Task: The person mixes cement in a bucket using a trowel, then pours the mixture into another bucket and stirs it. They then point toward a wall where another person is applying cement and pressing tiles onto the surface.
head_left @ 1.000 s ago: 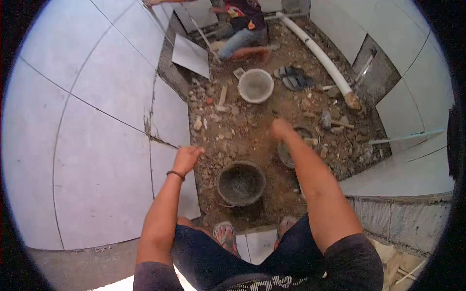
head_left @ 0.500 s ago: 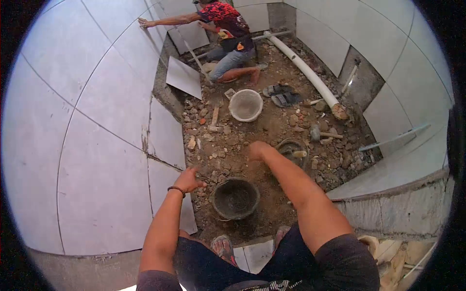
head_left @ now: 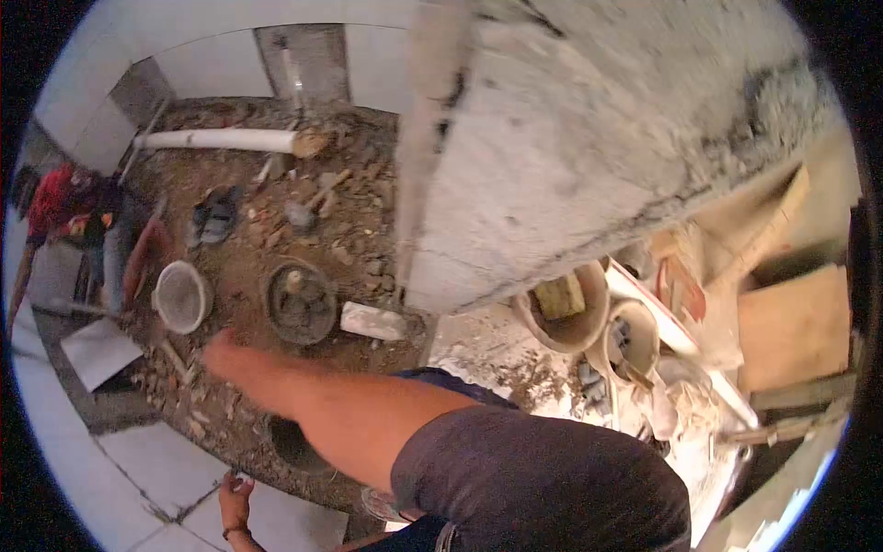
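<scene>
My left hand [head_left: 235, 499], with a dark bracelet at its wrist, is at the lower left beside the white wall tiles [head_left: 138, 460]. Its fingers are slightly bent and apart, with nothing in them. My right hand [head_left: 225, 357] reaches out over the rubble floor, smeared by motion, so I cannot tell how its fingers are set. Under my right forearm a dark bucket [head_left: 296, 446] is partly hidden. Beyond that arm stands a black bucket [head_left: 299, 322] of grey mix with a handled tool in it. A pale bucket [head_left: 183, 297] is close past my right hand.
A co-worker in a red shirt [head_left: 55, 207] crouches at far left. A loose white tile [head_left: 101, 352], sandals [head_left: 216, 216], a hammer [head_left: 302, 215] and a white pipe [head_left: 221, 140] lie on the rubble. A rough concrete wall [head_left: 552, 166] separates this area from buckets [head_left: 589, 331] at right.
My view has swung right, bringing the concrete wall and the buckets behind it into sight. Both hands and the co-worker now appear farther left in view.
</scene>
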Available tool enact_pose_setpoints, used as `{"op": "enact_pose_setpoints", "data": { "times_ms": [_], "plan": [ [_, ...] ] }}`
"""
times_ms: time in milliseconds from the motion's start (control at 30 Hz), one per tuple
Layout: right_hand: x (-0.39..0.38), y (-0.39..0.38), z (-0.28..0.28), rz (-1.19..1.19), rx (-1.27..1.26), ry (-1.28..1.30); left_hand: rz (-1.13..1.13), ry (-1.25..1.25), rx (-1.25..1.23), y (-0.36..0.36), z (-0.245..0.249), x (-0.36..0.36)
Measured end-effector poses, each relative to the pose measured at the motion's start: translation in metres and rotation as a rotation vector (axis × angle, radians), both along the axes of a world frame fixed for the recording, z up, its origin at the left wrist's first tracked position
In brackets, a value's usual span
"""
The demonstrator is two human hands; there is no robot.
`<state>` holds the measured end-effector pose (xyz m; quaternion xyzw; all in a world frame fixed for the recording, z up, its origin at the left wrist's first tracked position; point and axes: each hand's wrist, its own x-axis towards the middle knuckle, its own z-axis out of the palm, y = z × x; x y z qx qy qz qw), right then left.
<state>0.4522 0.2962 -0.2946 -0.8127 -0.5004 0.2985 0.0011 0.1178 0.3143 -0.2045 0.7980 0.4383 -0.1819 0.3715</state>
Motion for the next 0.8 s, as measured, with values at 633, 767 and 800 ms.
{"op": "enact_pose_setpoints", "data": {
  "times_ms": [633,767,800],
  "plan": [
    [-0.029,0.004,0.086,-0.062,0.195,-0.026,-0.336,0.095,-0.028,0.027,-0.053,-0.019],
    [-0.019,-0.058,0.155,-0.01,0.383,-0.015,-0.225,0.158,0.03,-0.029,0.004,0.032],
    [-0.01,-0.043,0.158,0.117,0.395,0.013,-0.19,0.174,0.047,-0.033,0.011,0.043]
  ]
}}
